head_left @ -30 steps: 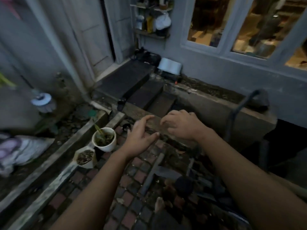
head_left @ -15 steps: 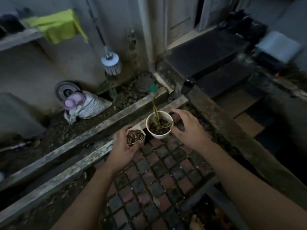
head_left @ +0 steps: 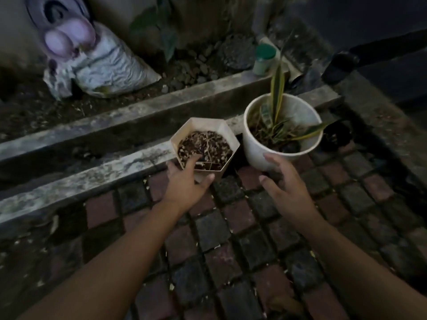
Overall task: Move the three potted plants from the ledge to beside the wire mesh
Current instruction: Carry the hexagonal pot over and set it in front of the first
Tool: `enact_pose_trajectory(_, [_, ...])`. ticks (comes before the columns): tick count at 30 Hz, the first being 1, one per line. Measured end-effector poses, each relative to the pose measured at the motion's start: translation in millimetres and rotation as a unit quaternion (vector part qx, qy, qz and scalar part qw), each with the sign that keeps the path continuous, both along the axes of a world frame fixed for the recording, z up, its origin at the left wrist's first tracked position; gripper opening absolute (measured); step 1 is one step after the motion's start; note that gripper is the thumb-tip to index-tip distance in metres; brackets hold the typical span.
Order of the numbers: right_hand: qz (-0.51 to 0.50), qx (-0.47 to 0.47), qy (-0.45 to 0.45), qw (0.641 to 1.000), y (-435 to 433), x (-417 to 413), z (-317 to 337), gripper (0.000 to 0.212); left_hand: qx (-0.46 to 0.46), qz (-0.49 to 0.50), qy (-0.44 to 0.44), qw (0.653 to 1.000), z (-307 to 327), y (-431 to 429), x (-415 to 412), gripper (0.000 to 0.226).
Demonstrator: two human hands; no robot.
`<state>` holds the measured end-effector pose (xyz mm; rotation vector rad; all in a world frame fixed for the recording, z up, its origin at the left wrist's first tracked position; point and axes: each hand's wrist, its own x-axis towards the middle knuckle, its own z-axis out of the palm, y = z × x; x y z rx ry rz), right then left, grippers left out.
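Note:
A beige hexagonal pot (head_left: 225,130) filled with dry soil stands at the edge of the concrete ledge (head_left: 92,181). My left hand (head_left: 187,183) grips it, thumb over the near rim and fingers under its side. To its right is a round white pot (head_left: 300,112) holding a striped yellow-green plant. My right hand (head_left: 284,188) is spread just below that pot, its thumb tip touching the pot wall. A small dark pot (head_left: 336,135) sits in shadow right of the white one. No wire mesh is in view.
Brick paving (head_left: 231,232) lies under my arms. Behind the ledge runs a second concrete curb (head_left: 115,116), then a soil bed with a white sack (head_left: 108,65), a green-capped bottle (head_left: 264,58) and stones. A dark step rises at the far right.
The view has swung left and down, closer to the pots. My left hand has closed around the hexagonal pot. My right hand has dropped from the white pot's right side to below it.

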<state>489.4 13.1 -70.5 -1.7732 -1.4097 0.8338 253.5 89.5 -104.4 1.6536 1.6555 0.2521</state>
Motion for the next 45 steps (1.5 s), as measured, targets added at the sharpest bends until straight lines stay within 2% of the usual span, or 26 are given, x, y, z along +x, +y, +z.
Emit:
enact_pose_trajectory(4, [0.021,0.013,0.013,1.0,18.6,-19.6,-69.6,0.047,0.132,0.041,-0.073,0.988,-51.8,-3.8,7.4,0.022])
enact_pose_trajectory(6, [0.04,0.004,0.025,0.999,31.2,-25.6,-94.4,0.045,0.182,0.071,-0.092,0.976,-67.8,1.1,8.0,0.011])
enact_pose_trajectory(8, [0.01,-0.021,0.083,0.996,41.4,-32.2,-112.8,0.047,0.208,0.086,-0.104,0.969,-74.3,6.5,8.2,0.003])
enact_pose_trajectory(11, [-0.055,-0.061,0.212,0.974,56.9,-45.6,-118.5,0.051,0.212,0.096,-0.106,0.967,-76.0,13.6,8.7,0.01])
enact_pose_trajectory(13, [-0.048,-0.055,0.24,0.968,76.2,-45.9,-118.8,0.06,0.203,0.098,-0.11,0.968,-79.0,19.0,6.7,0.02])
enact_pose_trajectory(15, [-0.04,-0.05,0.231,0.971,97.1,-44.7,-114.0,0.061,0.201,0.096,-0.138,0.965,-84.1,25.2,-2.0,0.029])
enact_pose_trajectory(17, [-0.03,-0.063,0.202,0.977,110.8,-45.5,-107.9,0.042,0.2,0.082,-0.173,0.961,-85.8,26.2,-14.3,0.035])
enact_pose_trajectory(19, [-0.026,-0.069,0.183,0.98,115.6,-49.9,-103.1,0.032,0.182,0.056,-0.198,0.962,-80.3,22.7,-26.2,0.037])
enact_pose_trajectory(23, [-0.067,-0.06,0.19,0.978,104.8,-71.5,-97.4,0.04,0.123,0.01,-0.222,0.967,-66.5,28.2,-45.9,0.033])
enact_pose_trajectory(26, [-0.099,-0.042,0.194,0.975,89.8,-87.2,-98.8,0.049,0.096,0.024,-0.274,0.956,-65.4,36.0,-54.1,0.036])
enact_pose_trajectory(30, [-0.135,-0.013,0.196,0.971,67.8,-101.0,-103.9,0.034,0.093,0.074,-0.348,0.93,-76.7,43.1,-63.2,0.036])
enact_pose_trajectory(34, [-0.198,-0.006,0.192,0.961,58.6,-116.7,-104.5,0.039,0.12,0.088,-0.388,0.91,-76.7,42.0,-55.2,0.064])
enact_pose_trajectory(36, [-0.228,-0.024,0.206,0.951,56.1,-127.2,-101.4,0.043,0.127,0.114,-0.421,0.891,-81.3,35.4,-47.3,0.069])
enact_pose_trajectory(40, [-0.258,-0.074,0.207,0.941,45.9,-148.7,-104.7,0.052,0.093,0.157,-0.488,0.853,-93.4,19.2,-36.2,0.046])
enact_pose_trajectory(45, [-0.247,-0.048,0.188,0.95,35.7,-153.6,-117.1,0.055,0.088,0.121,-0.452,0.88,-90.4,24.8,-42.1,0.036])
